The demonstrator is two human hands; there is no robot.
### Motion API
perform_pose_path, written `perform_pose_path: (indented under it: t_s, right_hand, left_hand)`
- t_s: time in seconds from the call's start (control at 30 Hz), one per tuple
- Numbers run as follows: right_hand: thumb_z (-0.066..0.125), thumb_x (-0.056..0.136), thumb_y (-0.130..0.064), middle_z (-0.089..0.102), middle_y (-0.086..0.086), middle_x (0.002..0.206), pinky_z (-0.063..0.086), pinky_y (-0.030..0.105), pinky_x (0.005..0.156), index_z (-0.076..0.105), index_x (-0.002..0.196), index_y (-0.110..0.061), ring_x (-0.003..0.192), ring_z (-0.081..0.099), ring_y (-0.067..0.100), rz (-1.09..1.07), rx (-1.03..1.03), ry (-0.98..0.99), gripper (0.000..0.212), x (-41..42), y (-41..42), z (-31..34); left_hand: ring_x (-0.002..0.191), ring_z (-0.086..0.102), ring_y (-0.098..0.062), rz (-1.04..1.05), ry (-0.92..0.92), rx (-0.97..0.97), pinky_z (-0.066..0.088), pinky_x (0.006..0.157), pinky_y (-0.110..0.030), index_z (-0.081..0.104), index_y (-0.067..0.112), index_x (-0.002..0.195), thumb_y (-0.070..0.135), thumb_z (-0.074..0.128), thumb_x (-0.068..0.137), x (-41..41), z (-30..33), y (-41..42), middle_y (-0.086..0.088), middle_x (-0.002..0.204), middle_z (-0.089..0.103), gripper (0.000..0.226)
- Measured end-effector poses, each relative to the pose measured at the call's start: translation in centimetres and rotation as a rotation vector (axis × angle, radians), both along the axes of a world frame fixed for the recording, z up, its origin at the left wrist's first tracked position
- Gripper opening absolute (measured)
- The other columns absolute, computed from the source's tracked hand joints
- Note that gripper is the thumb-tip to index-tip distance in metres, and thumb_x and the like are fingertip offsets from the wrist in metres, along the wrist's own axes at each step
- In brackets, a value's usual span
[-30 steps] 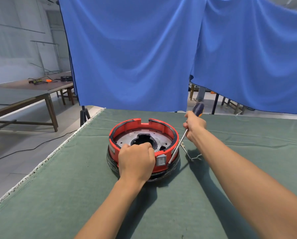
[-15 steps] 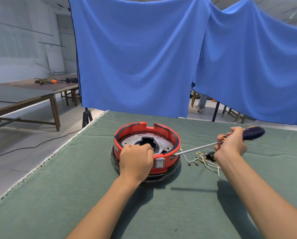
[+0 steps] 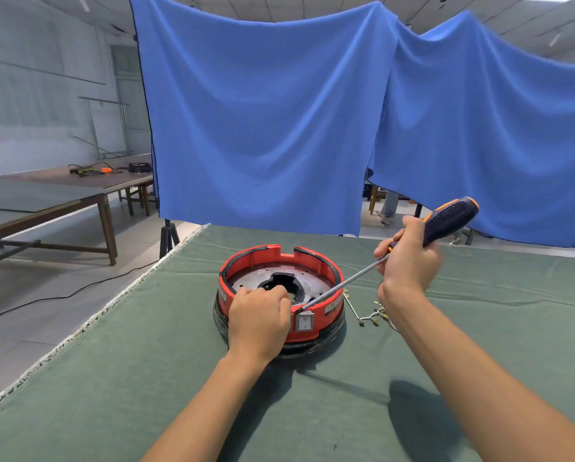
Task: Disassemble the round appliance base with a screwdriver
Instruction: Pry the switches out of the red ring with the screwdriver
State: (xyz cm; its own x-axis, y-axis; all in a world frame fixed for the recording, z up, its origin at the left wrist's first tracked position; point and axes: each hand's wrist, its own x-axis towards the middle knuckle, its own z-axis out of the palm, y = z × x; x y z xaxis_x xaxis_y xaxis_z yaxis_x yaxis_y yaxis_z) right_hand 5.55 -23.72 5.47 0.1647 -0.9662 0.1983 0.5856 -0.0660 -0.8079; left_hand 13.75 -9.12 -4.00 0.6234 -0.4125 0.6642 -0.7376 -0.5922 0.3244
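The round appliance base [image 3: 322, 271], red with a black lower ring and a grey metal plate inside, sits on the green cloth in the middle of the table. My left hand [image 3: 259, 320] grips its near rim, beside a small white rocker switch [image 3: 305, 322]. My right hand [image 3: 409, 258] holds a screwdriver [image 3: 449, 219] by its dark blue and orange handle, to the right of the base and above the table. The long metal shaft slants down to the left, and its tip rests on the near rim close to my left hand's fingers.
Loose wires with metal terminals [image 3: 371, 315] lie on the cloth just right of the base. The green table [image 3: 112, 378] ends at a white fringed edge on the left. Blue curtains [image 3: 262, 121] hang behind. Wooden tables [image 3: 62, 191] stand far left.
My right hand has risen and turned, so the screwdriver handle points up to the right, and the tip has shifted along the near rim toward my left hand. The left hand stays on the rim.
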Motion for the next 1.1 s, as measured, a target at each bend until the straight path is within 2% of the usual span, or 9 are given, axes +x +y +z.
perform_pose_path:
  t_s: [0.27,0.47,0.57,0.63,0.67,0.77,0.97,1.03,1.1]
  right_hand:
    - [0.056,0.084,-0.022,0.037,-0.007,0.032,0.028,0.019,0.040,0.038,0.059,-0.014,0.033,0.041,0.014,-0.024,-0.127,0.016,0.031,0.1,0.6,1.1]
    - [0.055,0.087,-0.014,0.036,-0.002,0.036,0.028,0.017,0.038,0.044,0.067,-0.007,0.030,0.037,0.014,0.008,-0.290,0.024,0.024,0.1,2.3,2.1]
    - [0.055,0.086,-0.010,0.032,0.003,0.040,0.027,0.016,0.037,0.041,0.058,-0.012,0.033,0.034,0.018,0.044,-0.410,0.002,0.031,0.0,3.5,2.7]
    - [0.055,0.081,-0.017,0.028,0.008,0.046,0.026,0.022,0.039,0.033,0.054,-0.022,0.041,0.032,0.020,0.078,-0.484,0.023,0.035,0.4,4.4,3.2]
    - [0.055,0.077,-0.020,0.026,0.009,0.050,0.027,0.031,0.041,0.030,0.054,-0.023,0.046,0.029,0.024,0.096,-0.508,0.056,0.033,0.9,4.8,3.5]
    - [0.052,0.071,-0.023,0.020,0.002,0.053,0.027,0.046,0.045,0.023,0.053,-0.023,0.056,0.022,0.034,0.134,-0.583,0.163,0.034,2.6,5.6,4.6]
    - [0.054,0.076,-0.014,0.019,-0.007,0.042,0.019,0.030,0.048,0.021,0.051,-0.019,0.049,0.017,0.014,0.149,-0.739,0.369,0.042,6.2,5.8,5.6]
    - [0.054,0.077,-0.015,0.020,-0.008,0.039,0.018,0.027,0.046,0.021,0.049,-0.021,0.044,0.017,0.013,0.208,-0.749,0.436,0.044,7.1,6.0,5.8]
    - [0.055,0.078,-0.017,0.024,-0.008,0.038,0.021,0.027,0.044,0.024,0.049,-0.020,0.042,0.021,0.012,0.251,-0.793,0.492,0.043,8.0,6.6,5.9]
  left_hand:
    - [0.060,0.052,-0.025,-0.015,0.010,0.005,0.032,0.068,-0.033,0.062,0.018,0.068,0.025,0.030,0.083,0.3,-0.1,-0.1,-0.001,0.062,0.063,0.035]
    - [0.061,0.052,-0.025,-0.017,-0.001,-0.004,0.026,0.065,-0.030,0.062,0.018,0.068,0.024,0.031,0.083,0.1,0.0,0.0,0.000,0.061,0.063,0.035]
    - [0.062,0.052,-0.026,-0.009,-0.007,0.006,0.024,0.065,-0.030,0.061,0.018,0.069,0.025,0.029,0.083,0.1,0.0,0.0,-0.001,0.062,0.062,0.035]
    - [0.059,0.051,-0.025,-0.006,-0.010,-0.003,0.023,0.064,-0.029,0.060,0.018,0.068,0.024,0.031,0.082,0.0,0.0,0.0,0.000,0.059,0.061,0.033]
    - [0.057,0.051,-0.025,-0.007,-0.008,-0.010,0.024,0.063,-0.029,0.060,0.018,0.066,0.023,0.033,0.082,0.0,0.0,0.0,0.000,0.057,0.061,0.032]
    - [0.054,0.050,-0.025,0.005,-0.007,-0.020,0.023,0.062,-0.028,0.060,0.017,0.063,0.022,0.036,0.081,-0.2,0.2,0.0,0.000,0.053,0.059,0.030]
    - [0.060,0.052,-0.022,0.008,0.021,0.023,0.019,0.064,-0.027,0.059,0.019,0.068,0.026,0.029,0.083,-0.1,0.3,0.1,0.002,0.060,0.062,0.035]
    - [0.052,0.050,-0.022,0.017,0.001,0.078,0.022,0.061,-0.027,0.057,0.018,0.060,0.020,0.037,0.080,-0.2,0.7,0.2,0.003,0.052,0.058,0.028]
    - [0.037,0.040,-0.019,0.036,-0.048,0.126,0.020,0.049,-0.021,0.052,0.018,0.047,0.010,0.050,0.071,-0.5,1.1,0.3,0.005,0.039,0.049,0.026]
